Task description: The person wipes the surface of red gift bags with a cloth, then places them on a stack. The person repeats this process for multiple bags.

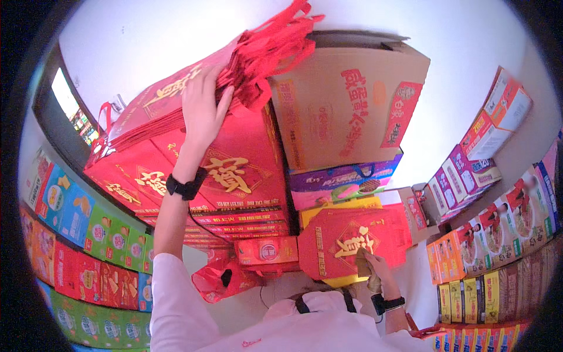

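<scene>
My left hand (204, 103), with a black band on its wrist, lies on a stack of flat red non-woven bags (167, 105) with gold characters, thumb apart from the fingers. Their bunched red handles (277, 53) stick out just beyond it. Beneath the bags stand red gift boxes (237, 171) with gold print. My right hand (380, 268), also banded at the wrist, grips a brown cloth-like item (364, 264), partly hidden by the fingers. It is in front of a red bag or box panel (336, 242) with a gold character.
A large cardboard carton (338, 105) stands on a purple box (343, 180) at the back. Smaller red cartons (268, 251) and a red bag (220, 279) are low in the middle. Stacked colourful food cartons line the left (105, 233) and right (492, 237). A dark-framed opening (66, 105) is at upper left.
</scene>
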A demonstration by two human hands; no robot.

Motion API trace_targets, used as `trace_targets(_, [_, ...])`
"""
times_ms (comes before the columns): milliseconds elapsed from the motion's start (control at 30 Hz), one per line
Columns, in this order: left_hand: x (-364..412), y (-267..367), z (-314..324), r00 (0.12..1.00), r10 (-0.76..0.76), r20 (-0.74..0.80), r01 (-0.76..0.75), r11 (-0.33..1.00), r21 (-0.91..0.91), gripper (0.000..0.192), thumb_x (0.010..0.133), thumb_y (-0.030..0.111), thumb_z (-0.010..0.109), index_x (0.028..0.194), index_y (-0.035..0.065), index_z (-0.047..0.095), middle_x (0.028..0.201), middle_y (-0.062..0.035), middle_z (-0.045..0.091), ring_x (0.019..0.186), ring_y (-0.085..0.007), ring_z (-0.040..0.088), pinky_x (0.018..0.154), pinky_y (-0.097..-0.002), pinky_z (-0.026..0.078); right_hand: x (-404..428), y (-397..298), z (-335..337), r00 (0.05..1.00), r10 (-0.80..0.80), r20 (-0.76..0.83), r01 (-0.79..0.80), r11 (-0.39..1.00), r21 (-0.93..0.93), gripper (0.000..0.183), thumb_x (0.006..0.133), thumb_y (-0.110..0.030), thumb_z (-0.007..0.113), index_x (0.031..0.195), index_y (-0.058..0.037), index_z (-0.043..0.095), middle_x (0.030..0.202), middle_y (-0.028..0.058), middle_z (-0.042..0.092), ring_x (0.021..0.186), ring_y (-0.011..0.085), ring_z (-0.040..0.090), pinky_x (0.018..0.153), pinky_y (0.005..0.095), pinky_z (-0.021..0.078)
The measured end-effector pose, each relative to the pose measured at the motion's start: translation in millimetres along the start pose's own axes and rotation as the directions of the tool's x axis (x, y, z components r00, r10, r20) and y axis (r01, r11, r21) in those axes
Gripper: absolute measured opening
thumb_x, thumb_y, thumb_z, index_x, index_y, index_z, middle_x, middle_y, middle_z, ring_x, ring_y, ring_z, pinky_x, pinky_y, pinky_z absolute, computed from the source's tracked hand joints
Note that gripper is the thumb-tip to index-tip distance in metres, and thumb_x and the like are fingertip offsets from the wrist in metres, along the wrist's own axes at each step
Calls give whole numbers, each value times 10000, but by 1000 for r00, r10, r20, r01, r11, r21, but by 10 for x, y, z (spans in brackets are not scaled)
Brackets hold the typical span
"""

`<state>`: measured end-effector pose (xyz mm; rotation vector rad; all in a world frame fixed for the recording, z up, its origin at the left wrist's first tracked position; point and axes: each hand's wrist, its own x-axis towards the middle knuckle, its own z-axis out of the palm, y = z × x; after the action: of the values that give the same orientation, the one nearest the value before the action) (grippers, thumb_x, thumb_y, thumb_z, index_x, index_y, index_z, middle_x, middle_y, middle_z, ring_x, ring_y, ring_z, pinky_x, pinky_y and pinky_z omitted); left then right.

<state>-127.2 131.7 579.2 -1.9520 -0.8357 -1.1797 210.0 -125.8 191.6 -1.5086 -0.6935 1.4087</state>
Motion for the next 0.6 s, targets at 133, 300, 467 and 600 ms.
trace_targets(133, [-128, -3, 238, 1000, -15, 25, 10, 984, 178, 404, 765, 204, 537, 1137, 77, 444, 1080, -120, 481, 1000, -290, 445, 860, -383, 335, -105, 233, -72, 993, 80, -85, -84, 996, -42, 422, 795, -342, 543, 1019, 15, 548, 843, 39, 585, 716, 114, 539, 646, 248, 438])
trace_targets(300, [-130, -17, -238, 994, -102, -49, 92, 982, -164, 341, 791, 98, 512, 1097, -34, 441, 1045, -147, 518, 960, -265, 484, 868, -343, 355, -130, -113, 127, 999, 2, -40, -2, 1000, -4, 428, 826, -350, 492, 1088, -12, 503, 905, 57, 575, 819, 131, 526, 713, 269, 432])
trace_targets(467, [-1317, 925, 17, 874, -440, 206, 461, 619, -636, 204, 796, 50, 489, 996, 8, 487, 943, -114, 538, 915, -225, 494, 835, -336, 377, -36, 79, 50, 997, 39, -63, -19, 958, 285, 408, 863, -281, 441, 1150, 9, 433, 1017, 65, 536, 883, 128, 515, 775, 271, 426])
trace_targets(600, [-2147, 1933, 158, 425, 45, 904, 855, 309, -417, 268, 761, 77, 528, 1019, 18, 483, 972, -121, 503, 932, -253, 487, 846, -342, 363, 65, 85, 273, 999, 51, 4, -46, 854, 519, 396, 878, -237, 400, 1193, 1, 375, 1102, 86, 497, 952, 154, 504, 832, 280, 412])
